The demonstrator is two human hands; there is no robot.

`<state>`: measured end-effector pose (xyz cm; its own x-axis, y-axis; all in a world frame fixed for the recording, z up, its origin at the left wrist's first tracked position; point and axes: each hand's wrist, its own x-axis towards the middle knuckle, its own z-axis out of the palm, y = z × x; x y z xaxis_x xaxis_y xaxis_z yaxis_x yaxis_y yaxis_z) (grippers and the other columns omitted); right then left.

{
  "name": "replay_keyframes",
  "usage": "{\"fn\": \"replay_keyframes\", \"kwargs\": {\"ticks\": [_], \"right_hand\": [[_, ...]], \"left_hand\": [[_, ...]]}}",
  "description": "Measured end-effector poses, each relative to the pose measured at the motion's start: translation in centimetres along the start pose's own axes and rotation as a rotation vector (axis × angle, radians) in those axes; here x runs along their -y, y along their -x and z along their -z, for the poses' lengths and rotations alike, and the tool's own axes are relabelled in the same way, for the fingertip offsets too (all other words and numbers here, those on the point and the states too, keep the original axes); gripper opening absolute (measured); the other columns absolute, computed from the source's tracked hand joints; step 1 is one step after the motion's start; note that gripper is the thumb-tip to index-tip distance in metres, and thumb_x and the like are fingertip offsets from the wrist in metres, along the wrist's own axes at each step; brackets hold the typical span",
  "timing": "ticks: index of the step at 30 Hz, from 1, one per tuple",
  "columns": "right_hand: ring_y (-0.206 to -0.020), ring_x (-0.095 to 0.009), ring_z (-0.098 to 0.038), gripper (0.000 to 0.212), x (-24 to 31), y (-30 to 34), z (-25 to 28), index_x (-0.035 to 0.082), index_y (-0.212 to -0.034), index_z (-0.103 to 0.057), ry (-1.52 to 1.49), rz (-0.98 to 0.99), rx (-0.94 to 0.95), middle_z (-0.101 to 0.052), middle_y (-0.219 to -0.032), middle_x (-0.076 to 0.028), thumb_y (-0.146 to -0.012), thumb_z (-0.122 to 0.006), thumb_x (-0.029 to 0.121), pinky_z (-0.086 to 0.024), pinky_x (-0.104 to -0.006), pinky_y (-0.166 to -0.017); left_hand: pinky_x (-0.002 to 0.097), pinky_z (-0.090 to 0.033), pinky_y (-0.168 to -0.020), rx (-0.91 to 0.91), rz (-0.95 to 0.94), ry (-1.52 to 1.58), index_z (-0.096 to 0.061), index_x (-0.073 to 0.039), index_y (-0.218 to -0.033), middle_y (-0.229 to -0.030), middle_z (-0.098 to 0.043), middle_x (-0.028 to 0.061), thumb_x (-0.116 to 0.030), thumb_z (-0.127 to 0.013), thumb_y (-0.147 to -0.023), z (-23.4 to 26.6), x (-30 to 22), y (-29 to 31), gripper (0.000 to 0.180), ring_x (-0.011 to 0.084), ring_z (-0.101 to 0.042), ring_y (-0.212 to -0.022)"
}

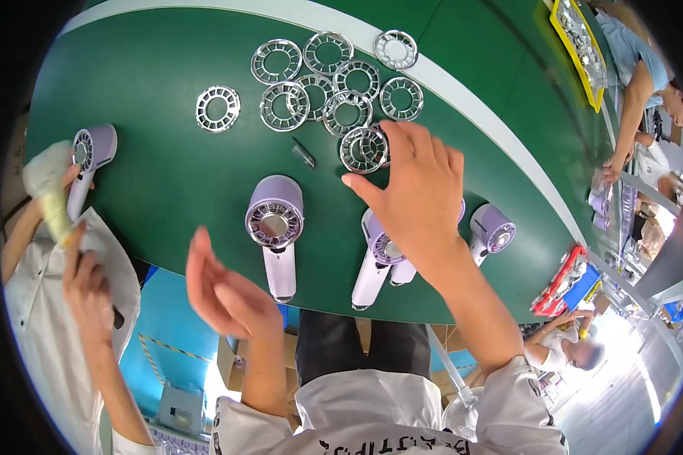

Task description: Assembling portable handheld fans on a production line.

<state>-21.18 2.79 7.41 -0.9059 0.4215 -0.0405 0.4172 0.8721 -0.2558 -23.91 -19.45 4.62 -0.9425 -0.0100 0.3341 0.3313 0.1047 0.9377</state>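
My right hand (pixel 421 193) reaches over the green table with thumb and fingers apart. It spans the edge of a chrome slotted ring (pixel 349 157), which overlaps another ring; the fingertips partly hide the contact. My left hand (pixel 231 292), somewhat blurred, is raised by the table's near edge, fingers apart and nothing in them. Between my hands lies a purple-and-white handheld fan (pixel 281 274), its round head carrying a slotted ring. More handheld fans (pixel 371 277) lie below my right hand, partly covered by it and the forearm. Several chrome rings (pixel 277 61) are spread across the table beyond.
A small dark piece (pixel 304 153) lies mid-table. At left, a co-worker's hand grips another fan (pixel 83 189); that person's other hand (pixel 87 292) is nearby. A red-rimmed tray (pixel 558 284) sits at the right edge. A yellow tray (pixel 577 49) is at the far right, near another person.
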Motion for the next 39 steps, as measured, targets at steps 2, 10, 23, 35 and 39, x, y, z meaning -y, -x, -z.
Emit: {"fn": "replay_keyframes", "kwargs": {"ticks": [2,10,23,35,39], "right_hand": [[-0.105,-0.024,-0.062,0.062,-0.3,-0.2,-0.8,0.007,-0.124,-0.063,0.080,0.009,0.051,-0.061,-0.116,-0.006,-0.072,-0.088,0.030,-0.040,-0.0404,-0.096],[-0.102,-0.029,-0.063,0.068,-2.8,2.8,5.3,0.003,-0.135,-0.059,-0.465,-0.043,-0.120,-0.060,-0.126,-0.014,-0.073,-0.085,0.007,-0.053,-0.0393,-0.086],[-0.106,-0.031,-0.062,0.072,0.6,13.0,1.7,-0.002,-0.130,-0.059,-0.573,-0.298,-0.205,-0.056,-0.122,-0.019,-0.068,-0.092,0.012,-0.054,-0.0373,-0.081],[-0.109,-0.030,-0.054,0.073,3.0,12.6,-1.1,0.001,-0.131,-0.058,-0.479,-0.416,-0.324,-0.049,-0.124,-0.017,-0.068,-0.093,0.015,-0.049,-0.0384,-0.085],[-0.113,-0.025,-0.051,0.075,3.1,12.7,-1.8,0.002,-0.134,-0.054,-0.474,-0.395,-0.337,-0.053,-0.127,-0.014,-0.070,-0.091,0.018,-0.045,-0.0348,-0.082]], "left_hand": [[0.0509,-0.045,-0.108,0.053,-0.095,0.020,-0.050,0.004,-0.132,-0.130,-0.058,0.0239,-0.016,-0.042,-0.104,0.2,-1.3,2.5,0.036,0.0376,-0.060,-0.118],[0.0539,-0.037,-0.112,0.740,0.089,0.066,-0.048,0.002,-0.143,-0.146,-0.052,0.0218,-0.012,-0.086,-0.074,-4.6,-2.1,6.0,0.080,0.0456,-0.047,-0.136],[0.0538,-0.032,-0.117,0.796,0.132,0.002,-0.055,-0.004,-0.136,-0.142,-0.059,0.0162,-0.014,-0.084,-0.070,-7.3,0.2,6.4,0.073,0.0384,-0.052,-0.136],[0.0473,-0.040,-0.109,0.712,0.126,0.039,-0.055,-0.005,-0.134,-0.140,-0.058,0.0171,-0.014,-0.088,-0.065,-7.1,0.8,6.8,0.077,0.0401,-0.054,-0.130],[0.0479,-0.040,-0.108,0.704,0.138,0.067,-0.056,-0.004,-0.133,-0.140,-0.059,0.0177,-0.014,-0.087,-0.065,-7.3,0.8,6.7,0.075,0.0408,-0.054,-0.130]]}}
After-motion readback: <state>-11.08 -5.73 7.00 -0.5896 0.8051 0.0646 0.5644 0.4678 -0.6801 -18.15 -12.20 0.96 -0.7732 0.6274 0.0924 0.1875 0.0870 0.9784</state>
